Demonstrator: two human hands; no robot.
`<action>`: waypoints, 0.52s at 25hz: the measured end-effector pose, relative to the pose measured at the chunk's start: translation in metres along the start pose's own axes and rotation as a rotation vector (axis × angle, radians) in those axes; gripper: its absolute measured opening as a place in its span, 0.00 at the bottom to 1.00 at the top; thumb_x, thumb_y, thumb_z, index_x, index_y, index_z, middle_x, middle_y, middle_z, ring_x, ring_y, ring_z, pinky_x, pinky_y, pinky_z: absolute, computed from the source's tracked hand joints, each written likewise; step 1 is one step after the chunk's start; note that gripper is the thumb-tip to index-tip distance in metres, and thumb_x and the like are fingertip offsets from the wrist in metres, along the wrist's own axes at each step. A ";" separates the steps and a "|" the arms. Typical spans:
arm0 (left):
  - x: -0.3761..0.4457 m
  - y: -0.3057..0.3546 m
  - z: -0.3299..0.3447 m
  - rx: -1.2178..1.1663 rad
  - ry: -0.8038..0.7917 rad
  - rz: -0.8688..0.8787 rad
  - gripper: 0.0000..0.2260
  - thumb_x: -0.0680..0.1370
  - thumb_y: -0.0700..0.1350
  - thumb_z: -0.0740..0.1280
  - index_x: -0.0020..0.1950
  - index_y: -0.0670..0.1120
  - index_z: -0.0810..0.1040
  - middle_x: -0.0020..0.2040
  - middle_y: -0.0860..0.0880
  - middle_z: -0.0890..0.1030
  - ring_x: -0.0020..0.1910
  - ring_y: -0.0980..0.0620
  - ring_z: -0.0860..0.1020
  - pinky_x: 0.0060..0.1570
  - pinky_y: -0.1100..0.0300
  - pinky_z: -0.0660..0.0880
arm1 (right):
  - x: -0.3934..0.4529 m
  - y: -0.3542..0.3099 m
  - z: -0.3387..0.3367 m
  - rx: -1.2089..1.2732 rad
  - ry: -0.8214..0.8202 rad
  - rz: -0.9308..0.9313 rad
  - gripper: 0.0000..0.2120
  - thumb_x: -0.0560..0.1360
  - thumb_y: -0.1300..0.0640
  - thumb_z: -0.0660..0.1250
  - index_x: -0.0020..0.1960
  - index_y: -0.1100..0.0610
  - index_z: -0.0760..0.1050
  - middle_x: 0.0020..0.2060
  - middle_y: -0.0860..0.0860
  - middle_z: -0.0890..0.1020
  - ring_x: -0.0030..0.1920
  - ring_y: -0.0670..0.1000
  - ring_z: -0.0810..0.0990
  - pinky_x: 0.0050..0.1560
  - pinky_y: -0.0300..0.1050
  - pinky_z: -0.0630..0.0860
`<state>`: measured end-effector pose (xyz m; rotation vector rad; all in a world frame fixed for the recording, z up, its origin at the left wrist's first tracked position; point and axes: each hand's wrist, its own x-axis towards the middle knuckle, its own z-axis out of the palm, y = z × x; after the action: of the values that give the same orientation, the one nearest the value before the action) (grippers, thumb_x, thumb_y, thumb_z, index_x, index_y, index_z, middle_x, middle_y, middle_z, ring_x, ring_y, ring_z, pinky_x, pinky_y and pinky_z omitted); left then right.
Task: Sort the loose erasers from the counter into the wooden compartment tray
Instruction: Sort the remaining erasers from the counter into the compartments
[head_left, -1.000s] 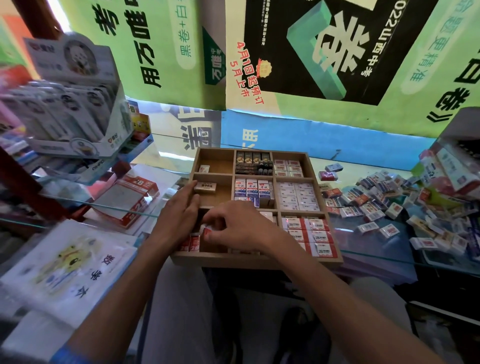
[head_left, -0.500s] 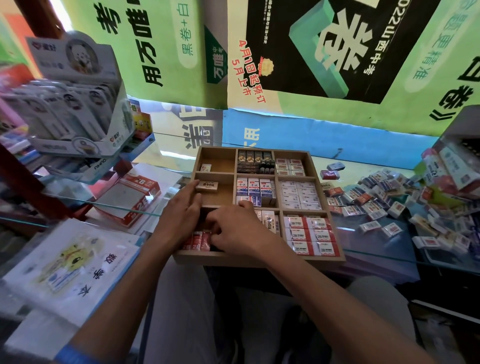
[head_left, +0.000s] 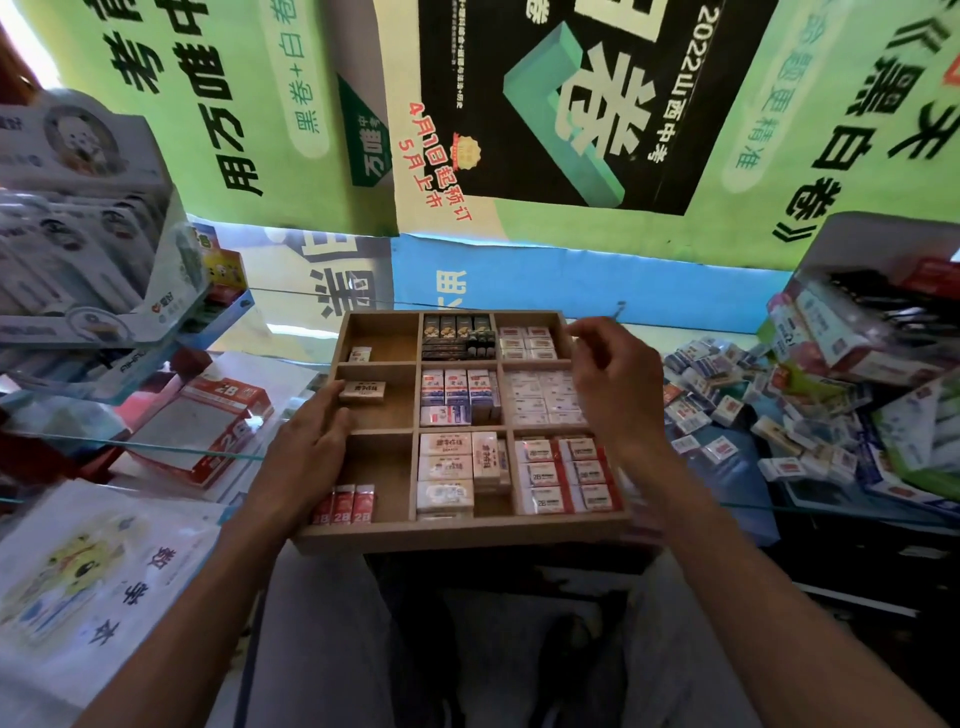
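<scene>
The right hand (head_left: 613, 384) hangs above the right-hand column of the wooden compartment tray (head_left: 462, 535), its fingers loosely bent with thumb and forefinger tips near each other; whether they pinch anything I cannot tell (the hand is blurred). The left hand (head_left: 306, 452) lies with fingers straight and together over the tray's left wall, fingertips just beside a single tan eraser (head_left: 362, 391) in the middle-left compartment. Three red 2B erasers (head_left: 345, 504) stand on end in the near-left compartment. The loose erasers (head_left: 727, 410) lie heaped on the glass counter (head_left: 727, 467), to the tray's right.
</scene>
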<state>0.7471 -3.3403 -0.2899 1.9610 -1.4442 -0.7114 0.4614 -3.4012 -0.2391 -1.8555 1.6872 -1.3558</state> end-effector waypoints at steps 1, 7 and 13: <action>0.000 0.001 0.000 0.000 0.004 0.005 0.21 0.84 0.55 0.52 0.78 0.57 0.58 0.77 0.45 0.63 0.72 0.42 0.67 0.68 0.41 0.66 | 0.006 0.025 -0.012 -0.078 0.023 0.063 0.10 0.77 0.61 0.64 0.55 0.52 0.80 0.47 0.49 0.85 0.45 0.48 0.81 0.48 0.48 0.80; 0.000 0.003 0.001 0.009 0.019 -0.006 0.20 0.84 0.54 0.52 0.77 0.56 0.59 0.76 0.44 0.64 0.71 0.41 0.68 0.67 0.41 0.66 | -0.011 0.103 -0.028 -0.675 -0.551 -0.263 0.16 0.75 0.47 0.62 0.58 0.52 0.79 0.51 0.55 0.81 0.47 0.59 0.78 0.44 0.46 0.69; -0.002 0.005 0.001 0.013 0.042 -0.010 0.19 0.84 0.54 0.52 0.76 0.58 0.61 0.74 0.44 0.68 0.68 0.42 0.71 0.65 0.43 0.70 | -0.007 0.053 -0.038 -0.225 -0.138 0.087 0.07 0.73 0.55 0.72 0.51 0.53 0.80 0.42 0.50 0.84 0.40 0.48 0.82 0.42 0.45 0.80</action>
<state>0.7426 -3.3400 -0.2867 1.9819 -1.4186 -0.6631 0.3999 -3.3954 -0.2620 -1.9182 1.8890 -1.0156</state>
